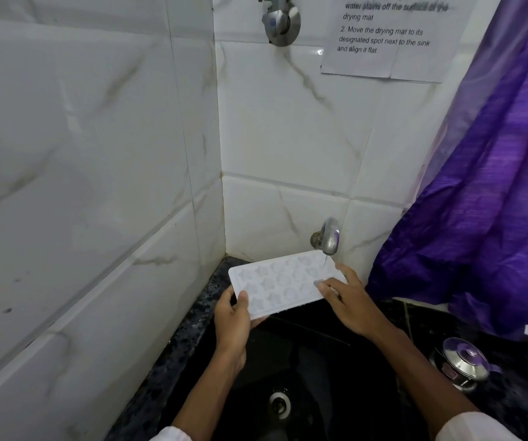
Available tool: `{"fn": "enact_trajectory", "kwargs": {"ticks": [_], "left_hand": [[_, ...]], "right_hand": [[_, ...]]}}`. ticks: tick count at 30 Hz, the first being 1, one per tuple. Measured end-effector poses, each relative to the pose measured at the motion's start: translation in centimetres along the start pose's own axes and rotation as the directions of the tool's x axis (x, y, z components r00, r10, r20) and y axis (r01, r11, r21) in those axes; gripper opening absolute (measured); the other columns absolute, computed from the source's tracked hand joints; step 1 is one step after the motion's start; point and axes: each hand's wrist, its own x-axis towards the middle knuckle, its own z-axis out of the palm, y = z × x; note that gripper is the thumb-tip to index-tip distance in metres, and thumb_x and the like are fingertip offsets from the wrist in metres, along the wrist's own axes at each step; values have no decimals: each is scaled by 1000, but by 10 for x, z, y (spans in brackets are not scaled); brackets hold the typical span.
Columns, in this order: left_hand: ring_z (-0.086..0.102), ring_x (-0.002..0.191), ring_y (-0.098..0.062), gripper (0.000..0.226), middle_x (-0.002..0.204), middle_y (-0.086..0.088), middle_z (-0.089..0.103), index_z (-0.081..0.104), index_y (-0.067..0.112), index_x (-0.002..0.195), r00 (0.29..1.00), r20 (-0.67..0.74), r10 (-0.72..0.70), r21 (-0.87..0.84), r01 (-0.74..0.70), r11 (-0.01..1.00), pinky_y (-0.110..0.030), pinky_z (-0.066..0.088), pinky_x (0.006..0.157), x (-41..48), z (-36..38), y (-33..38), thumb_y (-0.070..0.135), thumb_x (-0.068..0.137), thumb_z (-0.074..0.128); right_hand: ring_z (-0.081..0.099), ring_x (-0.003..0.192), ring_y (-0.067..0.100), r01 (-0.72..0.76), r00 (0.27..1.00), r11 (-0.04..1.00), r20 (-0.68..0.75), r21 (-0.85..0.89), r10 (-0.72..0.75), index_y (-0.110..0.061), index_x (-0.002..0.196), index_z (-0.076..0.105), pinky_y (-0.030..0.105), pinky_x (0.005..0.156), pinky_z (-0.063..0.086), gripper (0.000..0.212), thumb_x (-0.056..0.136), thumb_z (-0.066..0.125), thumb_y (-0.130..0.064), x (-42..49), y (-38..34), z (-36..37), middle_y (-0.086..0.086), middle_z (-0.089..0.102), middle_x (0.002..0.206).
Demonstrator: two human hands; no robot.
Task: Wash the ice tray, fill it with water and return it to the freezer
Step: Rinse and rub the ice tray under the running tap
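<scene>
Ice tray (283, 283): one, white, held level over the sink, its far right corner directly under the lower tap.
Moulds: shaped cavities in three rows; the full count is hard to make out, as the hands cover both ends.
Left hand (233, 315): grips the tray's left short end, thumb on top, fingers curled beneath.
Right hand (350, 302): holds the right short end, thumb flat on the top face, fingers reaching round the far edge.
Taps: two, both on the back wall. The lower tap (329, 237) gives a thin stream (325, 259) onto the tray; the upper tap (280, 23) is high above it.
Sink (307, 354): one, black, with one round drain (278, 404) below the arms.
Counter (189, 338): dark speckled stone around the sink.
Steel pot (463, 366): one, lidded, on the counter right of the sink.
Purple cloth (495, 186): one, hanging on the right.
Paper notice (390, 39): one printed sheet stuck to the tiles.
Sleeves: two, white.
</scene>
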Motion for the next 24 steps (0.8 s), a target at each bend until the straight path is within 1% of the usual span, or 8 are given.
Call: {"fn": "enact_trajectory", "kwargs": {"ticks": [3, 5, 8, 11, 14, 17, 21, 24], "left_hand": [[72, 96, -17, 28, 111, -3, 72, 59, 12, 130, 1000, 1, -3, 3, 3, 1000, -32, 62, 71, -1, 0, -2, 16, 105, 46], [72, 96, -17, 28, 112, -4, 72, 60, 11, 129, 1000, -3, -7, 2, 7, 1000, -31, 62, 70, -1, 0, -2, 16, 105, 46], [72, 96, -18, 27, 113, -5, 72, 60, 12, 128, 1000, -7, -16, 5, 16, 1000, -29, 61, 67, 0, -1, -3, 16, 105, 46], [72, 97, -18, 28, 113, -4, 72, 59, 12, 130, 1000, 0, -17, 12, 17, 1000, -29, 62, 68, -1, -2, -4, 17, 105, 46], [72, 96, -16, 29, 114, -3, 72, 58, 12, 131, 1000, 16, -5, 19, 5, 1000, -31, 62, 71, -2, 0, -4, 17, 105, 46], [73, 94, -15, 28, 112, -1, 72, 60, 12, 129, 1000, 24, 12, 15, -13, 1000, -32, 62, 71, -3, 1, -3, 16, 105, 46], [73, 96, -17, 26, 113, -4, 73, 61, 13, 126, 1000, 27, 16, 13, -16, 1000, -31, 62, 69, -2, -1, -1, 16, 105, 46], [73, 96, -18, 28, 112, -4, 73, 60, 12, 129, 1000, 30, 10, 19, -11, 1000, -33, 62, 70, -2, -2, -2, 16, 105, 46]], "right_hand": [[20, 145, 25, -35, 999, 999, 25, 0, 35, -32, 109, 68, 48, 117, 26, 40, 98, 37, -55, -1, -2, 2, 0, 14, 161], [23, 144, 24, -38, 999, 999, 30, 17, 37, -32, 104, 70, 48, 116, 28, 42, 97, 37, -59, -2, -1, 2, 0, 16, 160], [32, 137, 15, -63, 998, 996, 23, 60, 62, -21, 98, 70, 39, 112, 32, 52, 95, 39, -62, -3, -1, -1, -3, 20, 158], [34, 127, 8, -70, 997, 995, 18, 76, 69, -15, 99, 69, 28, 105, 29, 49, 99, 39, -54, -4, -6, -5, -2, 20, 159], [34, 133, 13, -73, 997, 994, 0, 86, 73, -18, 106, 68, 33, 110, 28, 48, 99, 36, -54, -3, -5, -4, -1, 20, 159], [33, 140, 19, -101, 994, 986, -31, 133, 106, -15, 114, 63, 46, 116, 30, 53, 98, 38, -57, -4, -8, -1, 0, 23, 159], [31, 141, 21, -109, 994, 984, -16, 143, 112, -18, 126, 62, 42, 117, 26, 48, 102, 36, -51, -7, -14, -6, -2, 21, 160], [31, 141, 22, -102, 994, 987, -26, 123, 106, -27, 119, 65, 39, 116, 25, 44, 103, 31, -49, -8, -13, -8, -3, 21, 159]]}}
